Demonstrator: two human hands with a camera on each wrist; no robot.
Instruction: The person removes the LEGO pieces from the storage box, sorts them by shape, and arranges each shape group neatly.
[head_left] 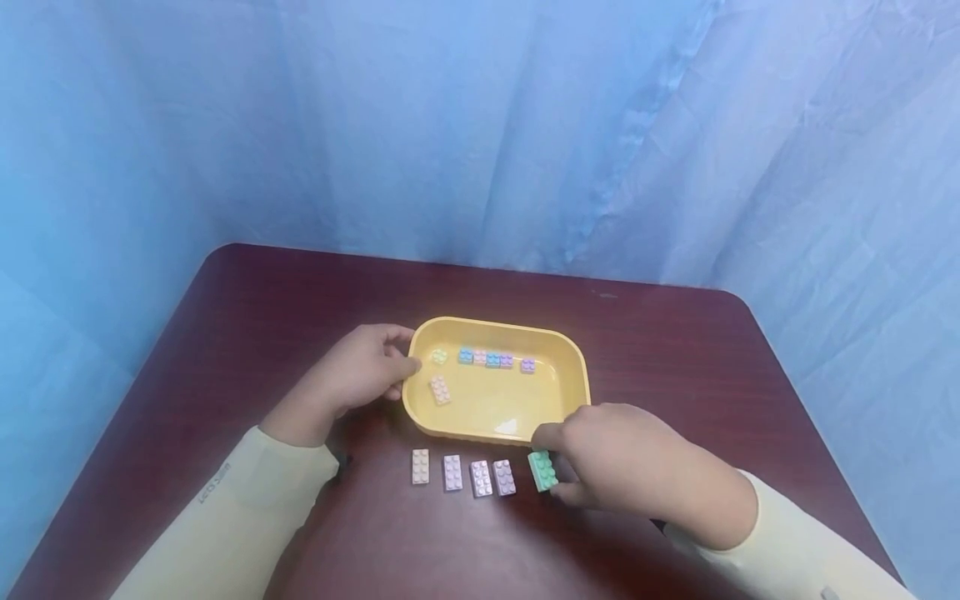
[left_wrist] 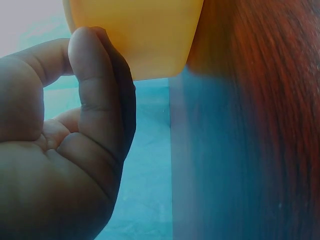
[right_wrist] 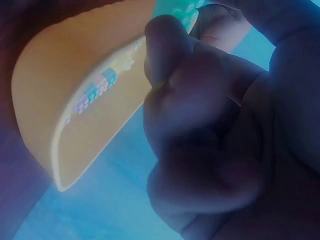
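Observation:
A yellow tray sits mid-table with several small pastel bricks inside. My left hand grips its left rim, thumb and fingers curled on the edge; the left wrist view shows the fingers against the tray's wall. My right hand pinches a green brick on the table just in front of the tray's right corner. The same green brick peeks above the fingers in the right wrist view, with the tray beyond.
A row of pale bricks lies on the dark red table in front of the tray, left of the green one. Blue cloth hangs behind the table. The table has rounded corners.

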